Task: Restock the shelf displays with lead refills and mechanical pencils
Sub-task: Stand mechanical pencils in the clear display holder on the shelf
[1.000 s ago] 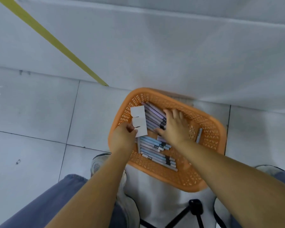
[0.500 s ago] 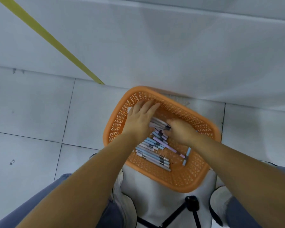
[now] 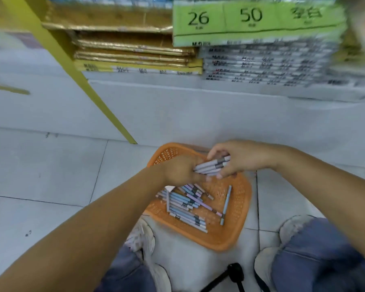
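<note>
An orange plastic basket (image 3: 239,209) sits on the floor between my feet. Several pastel blue and lilac mechanical pencils (image 3: 185,204) lie loose in it, one (image 3: 226,205) apart at the right. Above the basket's far end both hands hold one bundle of lilac pencils (image 3: 211,166). My left hand (image 3: 181,170) grips the bundle's near end, and my right hand (image 3: 238,158) curls round its far end. A white card corner (image 3: 170,188) shows under my left wrist.
A low white shelf base (image 3: 198,110) runs across ahead, with a yellow upright (image 3: 72,68) at the left. On it lie stacks of gold paper packs (image 3: 133,47) and silver-grey packs (image 3: 261,62) under a green label. A black tripod (image 3: 232,275) stands between my shoes.
Both hands have risen out of the basket with a bundle of pencils held between them. The white card left my left hand. My view has tilted up, showing the shelf.
</note>
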{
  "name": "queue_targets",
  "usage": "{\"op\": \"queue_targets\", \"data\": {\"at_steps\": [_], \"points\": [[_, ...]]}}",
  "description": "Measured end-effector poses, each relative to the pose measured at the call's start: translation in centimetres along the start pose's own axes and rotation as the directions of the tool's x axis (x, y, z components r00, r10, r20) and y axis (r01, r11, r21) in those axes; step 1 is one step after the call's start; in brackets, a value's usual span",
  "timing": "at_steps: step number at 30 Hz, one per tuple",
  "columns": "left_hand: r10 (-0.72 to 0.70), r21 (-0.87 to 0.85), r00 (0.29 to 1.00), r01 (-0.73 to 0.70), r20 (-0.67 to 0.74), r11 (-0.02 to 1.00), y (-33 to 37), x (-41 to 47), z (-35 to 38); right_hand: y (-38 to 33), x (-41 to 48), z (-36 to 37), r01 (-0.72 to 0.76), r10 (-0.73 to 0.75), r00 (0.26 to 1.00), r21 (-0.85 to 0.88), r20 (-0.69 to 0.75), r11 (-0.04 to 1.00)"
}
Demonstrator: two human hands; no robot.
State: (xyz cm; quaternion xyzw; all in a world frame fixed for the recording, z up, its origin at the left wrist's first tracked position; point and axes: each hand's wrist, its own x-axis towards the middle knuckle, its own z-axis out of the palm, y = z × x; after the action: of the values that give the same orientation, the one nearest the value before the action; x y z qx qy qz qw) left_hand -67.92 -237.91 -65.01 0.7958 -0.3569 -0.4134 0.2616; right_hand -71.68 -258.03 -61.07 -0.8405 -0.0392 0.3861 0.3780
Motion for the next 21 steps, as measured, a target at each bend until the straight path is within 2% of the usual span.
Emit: {"op": "queue_targets", "data": {"at_steps": [4,7,9,11,16,19,21], "points": [[0.008,-0.128,1.000,-0.011,-0.018,0.992,4.8,-4.4,-2.3,-3.9,-6.1,-4.4,0.082,-0.070,0.993,0.119,-0.096,0.990],[0.010,-0.358,0.997,-0.035,-0.070,0.933,7.7,-7.3,-4.1,-5.9,-10.1,-6.4,0.248,-0.138,0.940,0.346,-0.313,0.905],[0.025,-0.432,0.995,-0.066,-0.102,0.899,9.6,-8.9,-5.3,-7.3,-12.0,-6.6,0.373,-0.177,0.881,0.413,-0.438,0.831],[0.047,-0.475,0.989,-0.108,-0.139,0.873,11.6,-9.9,-6.1,-8.8,-13.3,-6.7,0.460,-0.221,0.821,0.380,-0.526,0.803],[0.110,-0.515,0.949,-0.255,-0.295,0.819,15.2,-11.2,-7.4,-11.8,-16.5,-7.8,0.560,-0.300,0.697,0.233,-0.652,0.795],[0.123,-0.490,0.930,-0.292,-0.348,0.821,17.0,-11.7,-8.7,-13.0,-18.3,-8.5,0.630,-0.284,0.564,0.181,-0.775,0.755],[0.120,-0.460,0.912,-0.307,-0.391,0.833,18.3,-12.0,-9.9,-13.9,-19.8,-9.5,0.711,-0.252,0.444,0.168,-0.860,0.682]]}}
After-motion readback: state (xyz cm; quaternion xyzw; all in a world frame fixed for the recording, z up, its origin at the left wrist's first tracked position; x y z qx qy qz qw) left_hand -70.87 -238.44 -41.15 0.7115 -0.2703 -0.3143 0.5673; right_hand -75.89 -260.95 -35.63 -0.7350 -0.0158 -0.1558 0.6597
